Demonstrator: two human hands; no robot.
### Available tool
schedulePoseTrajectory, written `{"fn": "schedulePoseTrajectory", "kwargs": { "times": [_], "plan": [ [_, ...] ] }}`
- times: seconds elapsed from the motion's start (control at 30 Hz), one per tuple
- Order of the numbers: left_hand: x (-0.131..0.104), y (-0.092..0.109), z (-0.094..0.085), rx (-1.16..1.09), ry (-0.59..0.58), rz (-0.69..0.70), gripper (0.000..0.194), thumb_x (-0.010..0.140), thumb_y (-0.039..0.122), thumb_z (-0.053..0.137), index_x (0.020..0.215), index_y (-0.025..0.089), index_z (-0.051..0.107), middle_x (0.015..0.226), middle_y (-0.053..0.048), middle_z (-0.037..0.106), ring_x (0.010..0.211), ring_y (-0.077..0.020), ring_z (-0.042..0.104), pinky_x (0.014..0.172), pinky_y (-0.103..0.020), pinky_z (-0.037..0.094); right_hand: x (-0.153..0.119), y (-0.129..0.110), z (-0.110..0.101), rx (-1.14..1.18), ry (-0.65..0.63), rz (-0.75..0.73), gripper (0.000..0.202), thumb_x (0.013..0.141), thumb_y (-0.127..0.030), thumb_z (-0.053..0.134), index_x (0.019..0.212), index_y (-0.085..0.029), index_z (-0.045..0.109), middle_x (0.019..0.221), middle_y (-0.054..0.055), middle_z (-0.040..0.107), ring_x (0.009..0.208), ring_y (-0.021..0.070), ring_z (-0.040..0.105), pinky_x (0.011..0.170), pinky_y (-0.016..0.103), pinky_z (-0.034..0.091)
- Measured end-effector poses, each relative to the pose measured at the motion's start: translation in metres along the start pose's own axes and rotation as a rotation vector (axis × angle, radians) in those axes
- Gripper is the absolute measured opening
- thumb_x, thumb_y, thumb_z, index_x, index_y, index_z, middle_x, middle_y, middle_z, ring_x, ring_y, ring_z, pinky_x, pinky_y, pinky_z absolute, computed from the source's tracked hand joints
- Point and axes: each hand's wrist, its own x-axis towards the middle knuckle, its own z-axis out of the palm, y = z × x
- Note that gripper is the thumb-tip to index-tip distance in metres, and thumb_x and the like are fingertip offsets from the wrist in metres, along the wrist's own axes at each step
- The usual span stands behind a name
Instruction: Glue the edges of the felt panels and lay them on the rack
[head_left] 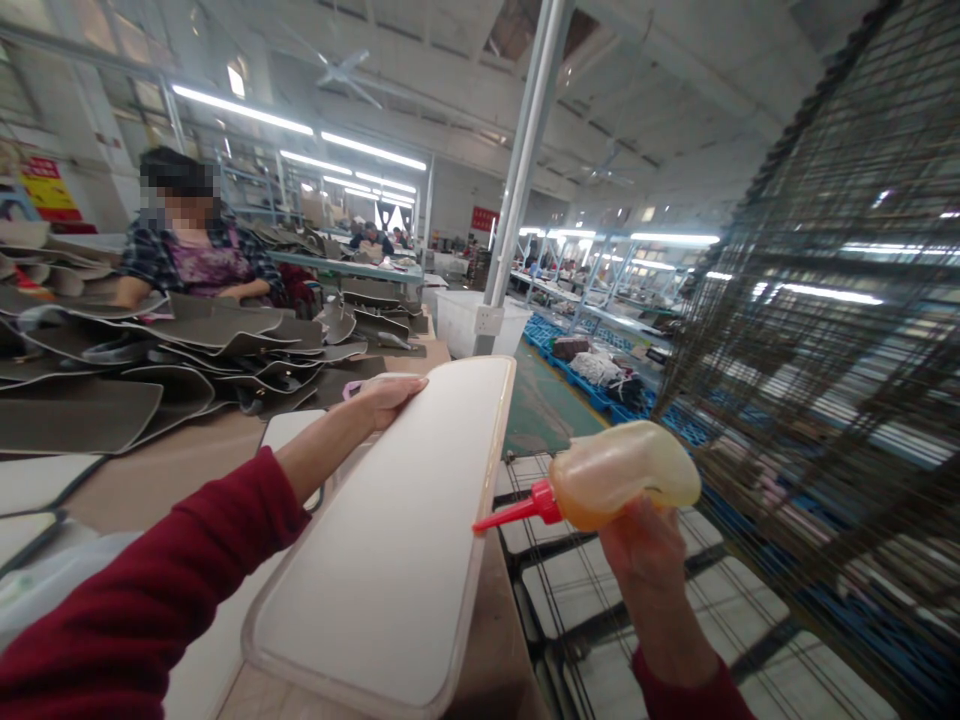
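Note:
A long white panel (382, 540) with rounded corners and a pale rim lies tilted in front of me. My left hand (394, 398) grips its far left edge, thumb on top and the other fingers hidden beneath. In my right hand (645, 545) is a translucent squeeze bottle (626, 475) with amber liquid inside, held on its side. Its red nozzle (517, 508) points left, the tip at the panel's right edge. A glossy line of the liquid runs along that edge from the tip toward the far corner.
Brown-grey sheets (187, 350) are heaped at the left, with a co-worker (195, 240) seated behind. More white panels (577, 590) rest on a wire rack at the lower right. A tall wire rack (840, 260) stands right. A metal post (525, 150) rises beyond the table (232, 450).

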Motion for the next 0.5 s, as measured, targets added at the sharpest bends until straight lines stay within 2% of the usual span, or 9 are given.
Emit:
{"fn": "schedulePoseTrajectory", "kwargs": {
  "times": [0.17,0.37,0.5],
  "plan": [
    [0.004,0.004,-0.001,0.025,0.022,-0.007,0.025,0.090,0.007,0.046,0.107,0.005,0.064,0.056,-0.007,0.070,0.042,-0.0216,0.065,0.041,-0.028,0.054,-0.002,0.000,0.001,0.003,-0.066,-0.027,0.065,0.045,-0.052,0.086,0.103,-0.027,0.069,0.095,0.007,0.075,0.099,0.0323,0.068,0.095,0.056,0.051],
    [0.007,0.009,-0.005,0.019,0.045,-0.005,0.025,0.093,0.012,0.044,0.106,0.005,0.065,0.059,-0.008,0.072,0.041,-0.0194,0.064,0.044,-0.027,0.055,-0.005,0.001,0.001,0.004,0.000,-0.056,0.061,0.045,-0.051,0.087,0.099,-0.029,0.070,0.095,0.006,0.076,0.098,0.0319,0.069,0.096,0.055,0.050],
    [0.011,0.011,-0.009,0.011,0.035,-0.012,0.025,0.094,0.013,0.042,0.106,0.006,0.064,0.057,-0.006,0.071,0.042,-0.0196,0.064,0.044,-0.028,0.055,-0.006,-0.001,0.002,0.017,-0.065,-0.041,0.058,0.048,-0.051,0.085,0.099,-0.029,0.070,0.096,0.006,0.076,0.100,0.0314,0.068,0.100,0.055,0.047]
  ]
}}
